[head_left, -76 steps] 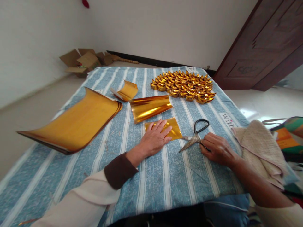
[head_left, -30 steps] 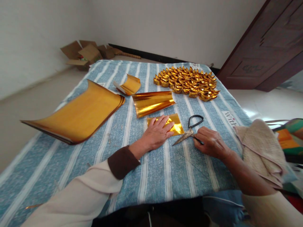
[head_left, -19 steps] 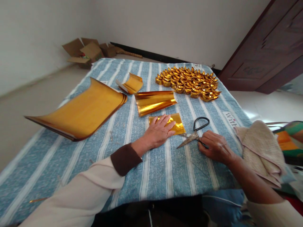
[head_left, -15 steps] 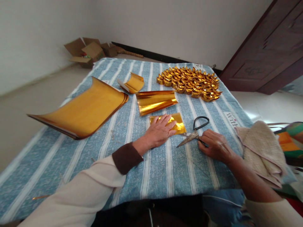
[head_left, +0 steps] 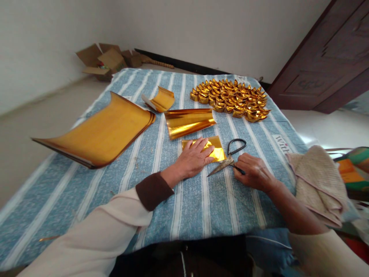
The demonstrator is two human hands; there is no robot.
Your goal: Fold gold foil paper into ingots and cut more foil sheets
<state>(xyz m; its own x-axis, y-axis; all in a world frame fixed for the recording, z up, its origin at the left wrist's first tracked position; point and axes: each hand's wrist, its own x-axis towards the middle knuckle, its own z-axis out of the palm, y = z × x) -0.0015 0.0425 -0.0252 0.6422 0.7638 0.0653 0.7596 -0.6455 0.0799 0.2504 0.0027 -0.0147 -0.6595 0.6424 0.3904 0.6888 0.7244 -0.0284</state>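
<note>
My left hand (head_left: 196,157) lies flat with fingers spread, pressing a small sheet of shiny gold paper (head_left: 219,153) onto the striped tablecloth. My right hand (head_left: 254,172) is closed round one handle loop of a pair of scissors (head_left: 230,161). The other black loop stands free on the far side, and the blades are parted. One blade points left below the paper; the other reaches the paper's near right edge, and whether it passes under cannot be made out. Just beyond my left hand rests a larger curled gold sheet (head_left: 190,122).
A stack of big gold sheets (head_left: 100,132) curls up at the left. Behind it is a smaller curled piece (head_left: 163,100). Many folded gold paper ingots (head_left: 230,98) cluster at the far right. A beige towel (head_left: 318,184) hangs at the right edge; cardboard boxes (head_left: 106,61) stand beyond the table.
My right hand has brought the scissors leftward, closer to the small gold sheet and my left hand. My left hand stays pressed on the sheet.
</note>
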